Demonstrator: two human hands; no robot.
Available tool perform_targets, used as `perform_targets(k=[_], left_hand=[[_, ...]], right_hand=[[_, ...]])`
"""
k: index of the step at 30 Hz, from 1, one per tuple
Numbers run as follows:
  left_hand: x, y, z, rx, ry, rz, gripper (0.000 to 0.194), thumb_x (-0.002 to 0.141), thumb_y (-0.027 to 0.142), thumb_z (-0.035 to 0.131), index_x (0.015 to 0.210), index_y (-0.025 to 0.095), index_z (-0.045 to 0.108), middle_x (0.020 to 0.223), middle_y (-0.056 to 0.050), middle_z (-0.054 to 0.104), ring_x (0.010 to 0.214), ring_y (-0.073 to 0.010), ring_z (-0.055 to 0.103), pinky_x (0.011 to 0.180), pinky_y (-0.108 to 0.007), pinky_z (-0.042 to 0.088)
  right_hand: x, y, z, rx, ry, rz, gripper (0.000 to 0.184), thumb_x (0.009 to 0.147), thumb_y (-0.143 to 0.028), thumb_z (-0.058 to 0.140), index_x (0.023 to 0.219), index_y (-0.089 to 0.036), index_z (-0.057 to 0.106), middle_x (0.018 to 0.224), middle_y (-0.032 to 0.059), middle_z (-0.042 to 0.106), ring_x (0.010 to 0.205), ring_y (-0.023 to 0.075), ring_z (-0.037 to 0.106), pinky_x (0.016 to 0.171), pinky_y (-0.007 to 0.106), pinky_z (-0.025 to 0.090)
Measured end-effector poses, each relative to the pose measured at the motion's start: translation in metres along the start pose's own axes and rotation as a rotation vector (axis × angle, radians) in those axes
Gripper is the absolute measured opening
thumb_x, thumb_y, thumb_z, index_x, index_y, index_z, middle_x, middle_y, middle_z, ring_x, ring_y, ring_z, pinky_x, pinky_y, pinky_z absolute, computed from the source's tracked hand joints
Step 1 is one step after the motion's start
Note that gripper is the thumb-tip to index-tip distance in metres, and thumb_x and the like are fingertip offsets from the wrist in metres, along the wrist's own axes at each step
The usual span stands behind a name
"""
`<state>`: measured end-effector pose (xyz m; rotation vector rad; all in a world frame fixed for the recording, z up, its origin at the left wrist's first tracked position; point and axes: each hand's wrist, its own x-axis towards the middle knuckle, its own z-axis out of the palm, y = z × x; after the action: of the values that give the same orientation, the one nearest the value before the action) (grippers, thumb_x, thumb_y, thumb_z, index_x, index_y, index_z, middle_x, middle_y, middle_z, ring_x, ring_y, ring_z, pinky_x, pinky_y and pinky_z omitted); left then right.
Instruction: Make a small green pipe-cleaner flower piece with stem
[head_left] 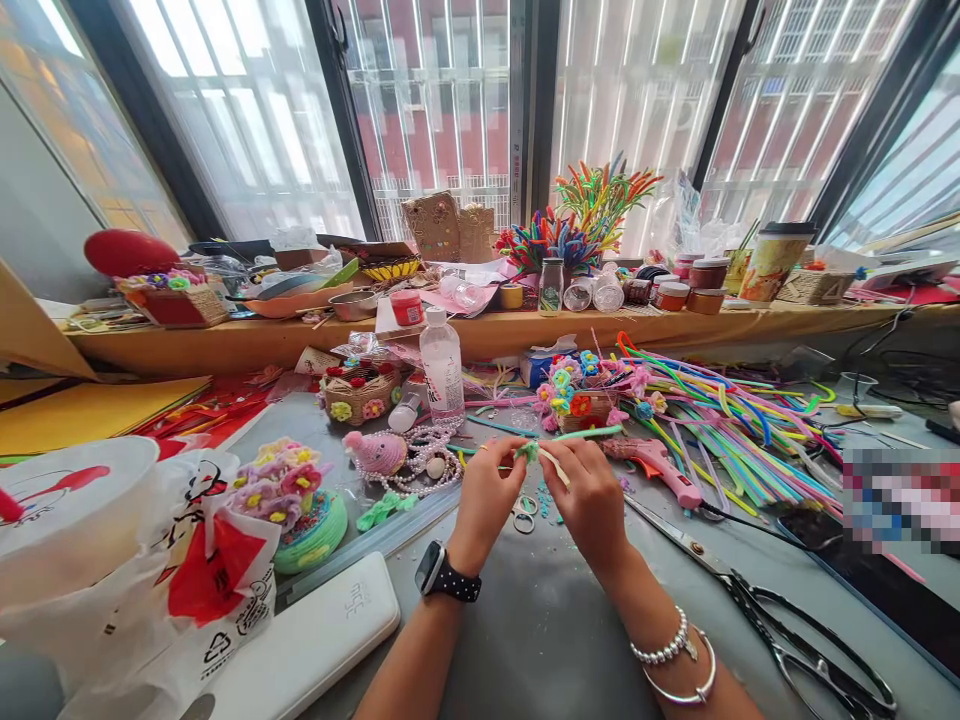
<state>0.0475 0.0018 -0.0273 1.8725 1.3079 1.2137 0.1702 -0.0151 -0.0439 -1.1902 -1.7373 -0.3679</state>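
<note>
Both my hands meet over the middle of the grey table. My left hand [491, 490] pinches a small green bent pipe cleaner [531, 451] between thumb and fingertips. From the other side my right hand [589, 495] is closed on the same piece, and a pale strand [555, 466] runs under its fingers. A light green pipe cleaner [592, 433] lies just beyond. Small scissors [524, 515] rest below the fingertips, beside scattered blue bits [546, 505]. Several green fuzzy pieces [386, 510] are to the left.
At right are a pink glue gun [656, 462], large scissors [739, 580], a phone [877, 590] and a pipe cleaner bundle [757, 450]. A bottle [442, 370] stands behind my hands. At left are a white power bank [322, 640], a flower-topped green pot [311, 530] and a plastic bag [150, 600].
</note>
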Motion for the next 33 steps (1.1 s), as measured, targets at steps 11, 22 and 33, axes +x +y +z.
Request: perform_targets(k=[11, 22, 33], left_hand=[[0.002, 0.006, -0.010, -0.361, -0.074, -0.048, 0.024, 0.070, 0.029, 0.054, 0.088, 0.013, 0.055, 0.082, -0.006, 0.057, 0.077, -0.0149, 0.055, 0.070, -0.026, 0.047], [0.004, 0.007, -0.013, -0.610, -0.147, -0.254, 0.026, 0.064, 0.029, 0.062, 0.082, 0.012, 0.056, 0.072, -0.004, 0.061, 0.067, -0.0121, 0.057, 0.065, -0.024, 0.048], [-0.001, 0.007, -0.003, -0.328, -0.037, -0.153, 0.020, 0.066, 0.030, 0.057, 0.077, 0.013, 0.054, 0.070, -0.004, 0.060, 0.066, -0.0149, 0.057, 0.063, -0.026, 0.047]], right_hand=[[0.006, 0.002, -0.006, 0.227, -0.088, 0.181, 0.014, 0.080, -0.023, 0.045, 0.076, -0.016, 0.056, 0.073, 0.0028, 0.054, 0.068, 0.0131, 0.044, 0.064, 0.025, 0.035], [0.008, -0.001, -0.009, 0.515, -0.245, 0.310, 0.017, 0.079, -0.029, 0.045, 0.073, -0.015, 0.053, 0.068, 0.0002, 0.050, 0.056, 0.0082, 0.041, 0.053, 0.020, 0.033], [0.004, -0.003, -0.004, 0.389, -0.241, 0.399, 0.020, 0.077, -0.029, 0.044, 0.064, -0.015, 0.049, 0.062, 0.0002, 0.048, 0.055, 0.0089, 0.042, 0.052, 0.020, 0.033]])
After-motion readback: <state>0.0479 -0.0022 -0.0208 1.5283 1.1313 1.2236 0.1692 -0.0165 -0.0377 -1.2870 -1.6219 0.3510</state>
